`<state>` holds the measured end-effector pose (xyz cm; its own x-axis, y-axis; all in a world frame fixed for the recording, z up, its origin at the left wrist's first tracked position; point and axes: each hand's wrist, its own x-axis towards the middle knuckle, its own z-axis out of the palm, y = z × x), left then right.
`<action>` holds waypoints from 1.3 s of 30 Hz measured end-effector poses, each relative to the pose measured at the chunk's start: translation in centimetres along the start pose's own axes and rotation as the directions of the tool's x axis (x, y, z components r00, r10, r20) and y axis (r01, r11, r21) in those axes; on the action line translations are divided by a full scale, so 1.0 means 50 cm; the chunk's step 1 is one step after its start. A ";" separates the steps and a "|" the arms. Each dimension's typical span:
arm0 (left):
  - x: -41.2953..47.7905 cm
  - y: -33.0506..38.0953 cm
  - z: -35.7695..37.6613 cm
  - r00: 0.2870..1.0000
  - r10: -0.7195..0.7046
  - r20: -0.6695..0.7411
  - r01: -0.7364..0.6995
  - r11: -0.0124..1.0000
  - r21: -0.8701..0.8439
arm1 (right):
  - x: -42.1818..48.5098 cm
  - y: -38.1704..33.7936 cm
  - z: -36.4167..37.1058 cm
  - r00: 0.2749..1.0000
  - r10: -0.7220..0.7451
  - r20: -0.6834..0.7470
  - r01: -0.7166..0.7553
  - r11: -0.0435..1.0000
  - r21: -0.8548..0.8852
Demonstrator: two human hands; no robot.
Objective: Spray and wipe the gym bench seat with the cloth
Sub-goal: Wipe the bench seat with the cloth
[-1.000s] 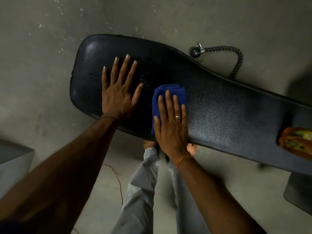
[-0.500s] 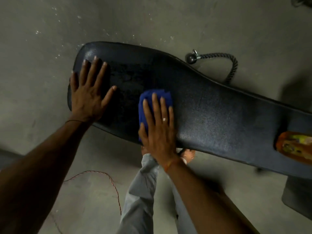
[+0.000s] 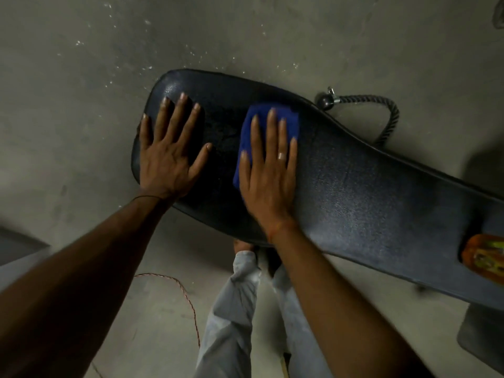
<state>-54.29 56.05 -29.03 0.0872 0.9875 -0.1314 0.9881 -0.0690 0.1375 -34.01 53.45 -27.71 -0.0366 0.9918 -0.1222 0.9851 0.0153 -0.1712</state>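
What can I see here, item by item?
bench seat: one, black, slanting across the middle
cloth: one, blue, on the seat under the right hand
orange object: one, blurred, at the right edge
rope handle: one, dark, on the floor beyond the seat
cord: one, reddish, on the floor
trouser legs: two, light grey, bottom centre
left hand: one, flat on the seat's left end
right hand: one, flat on the cloth, ringed

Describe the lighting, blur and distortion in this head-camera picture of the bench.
Head view: dim, with soft sheen on the bench seat beside the blue cloth; forearms smeared near the bottom edge; wide lens bows the seat; orange object at right blurred.
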 end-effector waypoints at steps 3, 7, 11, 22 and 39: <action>-0.001 -0.002 -0.002 1.000 0.003 -0.013 -0.003 1.000 -0.001 | -0.152 -0.010 0.009 0.983 -0.143 0.112 0.145 0.989 -0.008; 0.000 -0.003 0.005 1.000 0.013 -0.017 -0.013 1.000 0.008 | -0.067 0.008 0.006 0.979 -0.188 0.081 0.189 0.982 -0.009; -0.003 -0.004 0.007 0.999 0.009 -0.033 -0.009 1.000 0.001 | 0.140 -0.009 -0.006 1.000 -0.021 -0.010 0.022 1.000 0.009; -0.004 -0.003 0.001 0.999 -0.005 -0.053 0.004 1.000 -0.020 | -0.157 -0.032 0.014 0.950 -0.274 0.151 0.275 0.961 0.010; 0.000 -0.010 0.008 0.999 0.026 -0.044 -0.027 0.999 -0.022 | -0.133 -0.054 0.019 0.950 -0.288 0.119 0.288 0.957 0.023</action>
<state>-54.74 56.01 -29.48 0.1073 0.9906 -0.0846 0.9824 -0.0926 0.1623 -36.58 46.68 -27.36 -0.3389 0.9228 -0.1834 0.9288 0.2971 -0.2216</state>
